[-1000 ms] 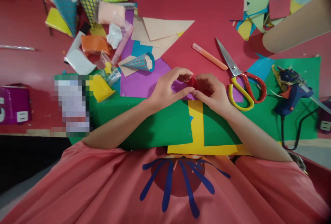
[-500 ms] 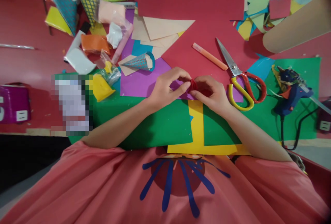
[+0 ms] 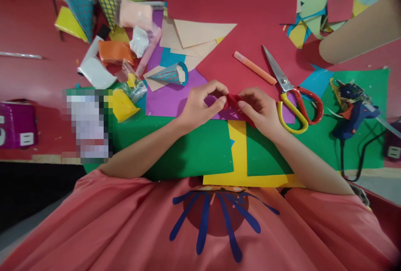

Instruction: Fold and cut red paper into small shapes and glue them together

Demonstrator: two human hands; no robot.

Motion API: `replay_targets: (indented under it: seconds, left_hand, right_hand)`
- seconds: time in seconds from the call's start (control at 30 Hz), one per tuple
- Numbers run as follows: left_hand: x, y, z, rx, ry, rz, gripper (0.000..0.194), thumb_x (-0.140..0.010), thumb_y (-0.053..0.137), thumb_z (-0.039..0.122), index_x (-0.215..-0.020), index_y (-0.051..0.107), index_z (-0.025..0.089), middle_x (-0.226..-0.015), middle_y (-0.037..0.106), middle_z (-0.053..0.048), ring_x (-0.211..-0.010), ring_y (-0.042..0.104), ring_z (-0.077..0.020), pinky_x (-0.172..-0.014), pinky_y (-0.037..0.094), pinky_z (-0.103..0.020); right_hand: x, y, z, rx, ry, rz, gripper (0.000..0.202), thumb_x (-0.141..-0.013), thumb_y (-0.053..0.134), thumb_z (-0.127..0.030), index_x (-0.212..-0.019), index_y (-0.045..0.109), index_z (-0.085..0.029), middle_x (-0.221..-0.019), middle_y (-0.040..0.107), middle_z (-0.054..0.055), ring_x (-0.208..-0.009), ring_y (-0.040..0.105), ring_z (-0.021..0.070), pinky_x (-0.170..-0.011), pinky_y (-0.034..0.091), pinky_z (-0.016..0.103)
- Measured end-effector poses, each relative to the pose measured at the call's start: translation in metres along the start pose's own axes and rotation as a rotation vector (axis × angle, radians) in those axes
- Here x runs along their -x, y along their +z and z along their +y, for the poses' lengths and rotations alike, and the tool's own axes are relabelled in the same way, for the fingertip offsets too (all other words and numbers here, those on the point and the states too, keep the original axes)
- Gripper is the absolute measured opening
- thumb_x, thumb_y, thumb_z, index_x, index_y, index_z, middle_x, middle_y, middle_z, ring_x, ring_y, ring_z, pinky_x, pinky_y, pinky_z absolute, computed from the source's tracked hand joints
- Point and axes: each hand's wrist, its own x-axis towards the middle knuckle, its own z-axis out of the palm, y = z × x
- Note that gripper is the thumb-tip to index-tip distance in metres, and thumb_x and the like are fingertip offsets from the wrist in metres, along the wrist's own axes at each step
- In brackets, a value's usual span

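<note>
A small dark red piece point(image 3: 232, 100), perhaps rolled or folded strip, is stretched between my two hands over the purple sheet point(image 3: 175, 102). My left hand point(image 3: 206, 103) pinches its left end between thumb and fingertips. Its right end is pinched by my right hand point(image 3: 258, 108), and a bit of red shows below that thumb. Just right of my right hand lie scissors point(image 3: 284, 82) with one yellow and one red handle. An orange marker point(image 3: 255, 68) rests beyond my right hand. Up and left of my left hand lies a small blue patterned cone point(image 3: 169, 74).
A blue glue gun point(image 3: 354, 116) with its cord lies on the green sheet point(image 3: 372, 91) at right. Clay packets, including an orange one point(image 3: 115, 52), and larger cones point(image 3: 79, 8) crowd the upper left. A cardboard tube point(image 3: 360, 29) and paper scraps point(image 3: 322, 3) are upper right.
My hands have moved slightly apart, my left fingertips leftward and my right ones rightward. The red piece, bunched before, now spans a wider gap, and more of it shows below my right thumb.
</note>
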Motion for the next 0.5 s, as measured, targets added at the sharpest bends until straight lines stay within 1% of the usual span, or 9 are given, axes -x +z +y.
replay_targets:
  seconds: [0.13, 0.23, 0.3, 0.37, 0.5]
  left_hand:
    - [-0.0013, -0.0001, -0.0011, 0.144, -0.066, -0.069, 0.021, -0.085, 0.058, 0.039, -0.083, 0.059, 0.019, -0.077, 0.064, 0.000, -0.068, 0.061, -0.0090, -0.063, 0.051, -0.021]
    - [-0.0017, -0.0005, -0.0003, 0.191, -0.061, -0.116, 0.026, -0.084, 0.060, 0.045, -0.083, 0.061, 0.019, -0.079, 0.066, 0.000, -0.070, 0.062, -0.0092, -0.065, 0.052, -0.021]
    - [-0.0013, -0.0008, 0.0003, 0.190, -0.046, -0.114, 0.025, -0.083, 0.061, 0.045, -0.083, 0.061, 0.019, -0.080, 0.067, 0.000, -0.073, 0.064, -0.0097, -0.068, 0.053, -0.021]
    - [-0.0004, -0.0010, 0.0008, 0.188, -0.039, -0.109, 0.023, -0.083, 0.062, 0.042, -0.083, 0.061, 0.019, -0.079, 0.067, 0.000, -0.073, 0.064, -0.0094, -0.068, 0.054, -0.021]
    - [0.0007, -0.0016, 0.0018, 0.191, -0.035, -0.124, 0.015, -0.083, 0.062, 0.033, -0.083, 0.062, 0.019, -0.081, 0.068, 0.000, -0.075, 0.065, -0.0093, -0.071, 0.054, -0.021]
  right_hand:
    - [-0.0034, -0.0023, -0.0008, -0.069, 0.066, 0.037, 0.016, -0.088, 0.059, -0.039, -0.084, 0.061, -0.023, -0.072, 0.064, -0.002, -0.062, 0.060, 0.0106, -0.059, 0.052, 0.026]
    - [-0.0053, -0.0034, -0.0012, -0.040, 0.082, 0.075, 0.020, -0.088, 0.058, -0.041, -0.081, 0.061, -0.023, -0.071, 0.063, -0.002, -0.062, 0.060, 0.0107, -0.059, 0.052, 0.026]
    - [-0.0058, -0.0034, -0.0010, -0.028, 0.078, 0.095, 0.022, -0.088, 0.057, -0.041, -0.079, 0.061, -0.022, -0.069, 0.062, -0.002, -0.062, 0.060, 0.0103, -0.058, 0.052, 0.025]
    - [-0.0059, -0.0030, -0.0006, -0.045, 0.079, 0.097, 0.023, -0.088, 0.058, -0.041, -0.077, 0.060, -0.022, -0.066, 0.061, -0.003, -0.059, 0.059, 0.0095, -0.056, 0.051, 0.023]
    - [-0.0057, -0.0026, -0.0001, -0.155, 0.129, 0.041, 0.025, -0.087, 0.059, -0.044, -0.076, 0.059, -0.021, -0.064, 0.059, -0.004, -0.049, 0.055, 0.0076, -0.047, 0.048, 0.021]
